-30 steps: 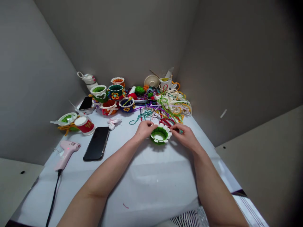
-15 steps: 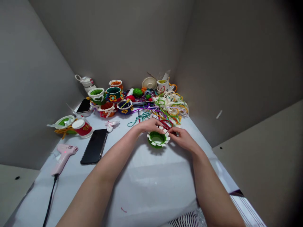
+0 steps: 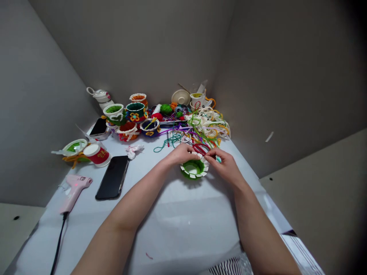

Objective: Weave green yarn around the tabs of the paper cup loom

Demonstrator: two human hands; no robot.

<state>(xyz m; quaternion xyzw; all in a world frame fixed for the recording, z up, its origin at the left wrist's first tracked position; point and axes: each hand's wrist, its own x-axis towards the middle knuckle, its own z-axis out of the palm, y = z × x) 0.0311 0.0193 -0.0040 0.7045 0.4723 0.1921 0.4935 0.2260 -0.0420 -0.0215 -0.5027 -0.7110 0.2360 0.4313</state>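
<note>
A small green woven cup with white slit rim tabs (image 3: 194,168) stands on the white table (image 3: 177,217), just in front of the pile of cords. My left hand (image 3: 182,154) holds its far left rim. My right hand (image 3: 224,163) pinches at the cup's right rim tabs, fingers closed on something thin that I cannot make out. Red-handled scissors (image 3: 201,147) lie just behind the cup, between my two hands.
A tangle of coloured cords (image 3: 206,128) fills the back right corner. Several finished woven cups (image 3: 134,114) stand at the back. A black phone (image 3: 112,177), a pink glue gun (image 3: 75,187) with its cable and a red paper cup (image 3: 96,153) lie to the left.
My left hand has shifted from the cup's left side to its far rim. The right fingers stay at the right rim. The view has swayed slightly.
</note>
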